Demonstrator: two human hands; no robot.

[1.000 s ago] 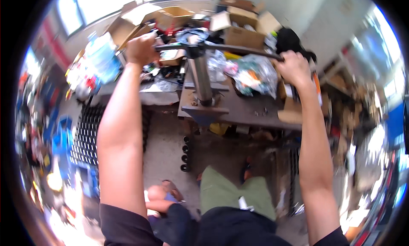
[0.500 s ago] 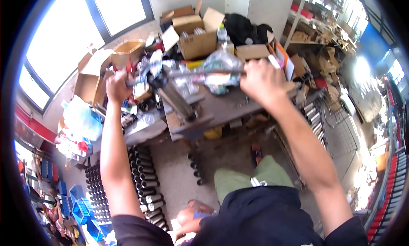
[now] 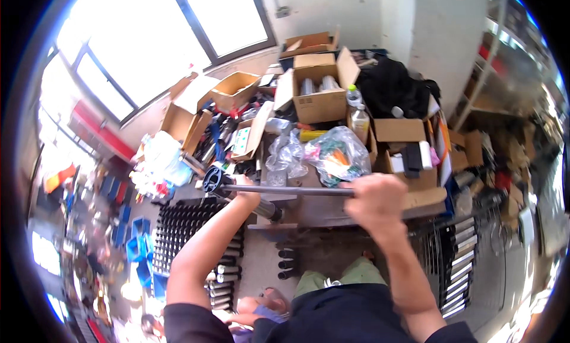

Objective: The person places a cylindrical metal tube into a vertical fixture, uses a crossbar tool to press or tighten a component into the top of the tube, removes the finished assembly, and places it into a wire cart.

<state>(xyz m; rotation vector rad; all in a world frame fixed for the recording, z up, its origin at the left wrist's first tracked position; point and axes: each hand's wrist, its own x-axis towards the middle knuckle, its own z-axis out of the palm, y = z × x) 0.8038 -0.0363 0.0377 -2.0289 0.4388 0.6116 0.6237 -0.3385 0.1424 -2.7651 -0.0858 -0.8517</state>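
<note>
I see a grey metal rod [image 3: 285, 190] lying horizontal above the cluttered workbench [image 3: 332, 209], long axis left–right, dark round end cap [image 3: 212, 179] pointing left, left hand [image 3: 244, 185] and right hand [image 3: 375, 201] each clenched around it.

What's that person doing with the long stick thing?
A person stands at a cluttered workbench and grips a long grey metal bar with both hands. The right hand is closed round one end; the left hand holds it near the other end, next to a dark blue round cap. The bar lies level above the bench, in front of open cardboard boxes and a clear plastic bag.
</note>
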